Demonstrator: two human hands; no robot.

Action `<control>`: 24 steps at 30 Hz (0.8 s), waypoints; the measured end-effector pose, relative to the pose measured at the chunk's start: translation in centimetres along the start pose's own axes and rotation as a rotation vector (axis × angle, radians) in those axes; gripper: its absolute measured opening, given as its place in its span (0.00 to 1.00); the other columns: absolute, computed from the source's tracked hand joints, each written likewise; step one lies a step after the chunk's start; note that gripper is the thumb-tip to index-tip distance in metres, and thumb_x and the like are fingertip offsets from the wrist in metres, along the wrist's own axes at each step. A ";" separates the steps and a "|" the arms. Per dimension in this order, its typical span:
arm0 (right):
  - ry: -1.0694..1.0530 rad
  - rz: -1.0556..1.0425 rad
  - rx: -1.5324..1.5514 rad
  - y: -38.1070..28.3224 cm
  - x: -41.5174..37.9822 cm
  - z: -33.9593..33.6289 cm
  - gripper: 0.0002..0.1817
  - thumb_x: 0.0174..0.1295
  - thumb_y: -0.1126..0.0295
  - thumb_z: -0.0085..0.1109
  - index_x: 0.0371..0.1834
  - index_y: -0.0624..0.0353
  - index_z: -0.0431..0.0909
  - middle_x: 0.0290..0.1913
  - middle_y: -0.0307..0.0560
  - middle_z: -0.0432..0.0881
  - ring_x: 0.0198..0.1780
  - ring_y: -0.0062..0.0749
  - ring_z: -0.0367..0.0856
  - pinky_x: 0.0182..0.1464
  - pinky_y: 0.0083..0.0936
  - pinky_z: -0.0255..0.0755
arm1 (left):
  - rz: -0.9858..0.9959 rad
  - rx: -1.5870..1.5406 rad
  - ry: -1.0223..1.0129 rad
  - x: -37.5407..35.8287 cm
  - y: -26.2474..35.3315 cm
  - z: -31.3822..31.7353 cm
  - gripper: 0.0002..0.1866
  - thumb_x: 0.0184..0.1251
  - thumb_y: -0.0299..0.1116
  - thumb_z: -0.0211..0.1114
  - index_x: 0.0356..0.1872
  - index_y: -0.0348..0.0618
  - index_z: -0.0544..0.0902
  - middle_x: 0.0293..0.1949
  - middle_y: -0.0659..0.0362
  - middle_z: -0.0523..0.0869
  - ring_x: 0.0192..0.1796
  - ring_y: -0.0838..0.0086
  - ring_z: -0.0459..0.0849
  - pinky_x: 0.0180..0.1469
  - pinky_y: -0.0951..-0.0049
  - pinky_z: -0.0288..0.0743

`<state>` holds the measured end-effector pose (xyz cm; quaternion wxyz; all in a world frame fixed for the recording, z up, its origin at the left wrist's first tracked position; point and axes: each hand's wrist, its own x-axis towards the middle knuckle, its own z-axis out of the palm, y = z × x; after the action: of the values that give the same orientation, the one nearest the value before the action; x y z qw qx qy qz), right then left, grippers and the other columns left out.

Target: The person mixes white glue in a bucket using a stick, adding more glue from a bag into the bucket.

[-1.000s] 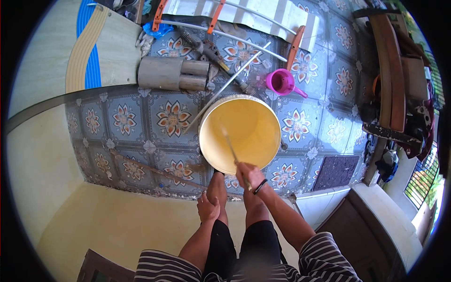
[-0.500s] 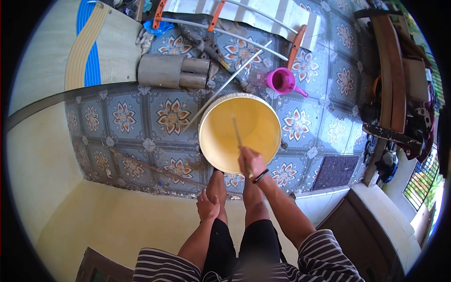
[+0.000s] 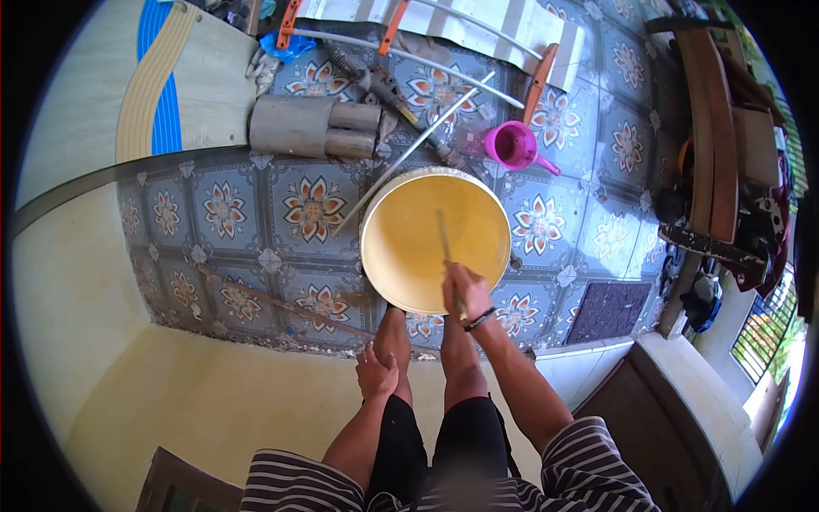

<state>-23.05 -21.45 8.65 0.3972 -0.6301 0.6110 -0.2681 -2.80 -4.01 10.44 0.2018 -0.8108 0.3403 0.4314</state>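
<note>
holding a stick (image 3: 444, 235), apparently inside bucket (image 3: 394, 256)

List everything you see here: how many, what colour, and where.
tub: one, yellow inside, centre
dipper: one, pink, beyond tub
pole: one, whitish, left of dipper
metal canister: one, grey, left of pole
bag: one, blue, beyond canister
striped sheet: one, white and grey, top
mat: one, dark, right
tiles: many, blue with orange flowers, floor
Far-right clutter: too jumbled to count
stick: one, colour unclear, in right hand
right hand: one, brown, tub's near edge
left hand: one, brown, at left knee
</note>
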 end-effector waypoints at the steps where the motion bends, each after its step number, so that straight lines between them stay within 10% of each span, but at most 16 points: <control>1: -0.073 0.009 0.092 0.0 0.0 0.7 0.12 0.55 0.81 0.55 0.43 0.68 0.78 0.25 0.55 0.80 0.28 0.48 0.83 0.31 0.36 0.76 | 0.000 0.003 -0.001 0.0 0.0 0.1 0.34 0.65 0.49 0.59 0.69 0.43 0.65 0.60 0.40 0.73 0.58 0.44 0.77 0.60 0.49 0.73; 3: -0.378 0.067 0.206 -1.6 -0.4 0.5 0.19 0.50 0.76 0.59 0.47 0.69 0.75 0.29 0.55 0.80 0.33 0.54 0.81 0.39 0.39 0.76 | 0.004 0.002 0.007 0.3 0.3 0.0 0.34 0.65 0.49 0.60 0.69 0.43 0.65 0.60 0.41 0.73 0.58 0.44 0.77 0.60 0.49 0.73; 14: 0.084 0.020 -0.095 1.1 -0.4 -1.0 0.09 0.58 0.80 0.53 0.41 0.67 0.78 0.26 0.57 0.80 0.28 0.54 0.82 0.28 0.40 0.75 | 0.000 -0.008 0.015 0.2 0.3 -0.1 0.34 0.65 0.49 0.60 0.69 0.44 0.66 0.61 0.42 0.73 0.58 0.44 0.77 0.59 0.49 0.73; 20: -0.421 0.022 0.092 -0.8 -3.1 0.1 0.21 0.48 0.75 0.62 0.49 0.67 0.77 0.32 0.60 0.82 0.38 0.59 0.83 0.42 0.43 0.77 | 0.007 -0.002 0.012 0.1 0.4 -0.2 0.35 0.65 0.50 0.60 0.69 0.43 0.66 0.60 0.41 0.73 0.58 0.44 0.77 0.60 0.49 0.73; 24: -0.240 0.121 -0.164 -1.4 -3.1 -4.2 0.09 0.55 0.81 0.54 0.39 0.69 0.78 0.29 0.60 0.82 0.30 0.55 0.83 0.33 0.40 0.76 | 0.017 -0.004 0.022 0.3 0.3 0.1 0.34 0.65 0.50 0.60 0.69 0.43 0.66 0.60 0.40 0.73 0.57 0.44 0.77 0.60 0.49 0.73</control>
<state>-26.07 -19.22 12.52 0.4303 -0.6499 0.6158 -0.1155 -2.93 -4.25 10.07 0.1926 -0.8130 0.3485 0.4249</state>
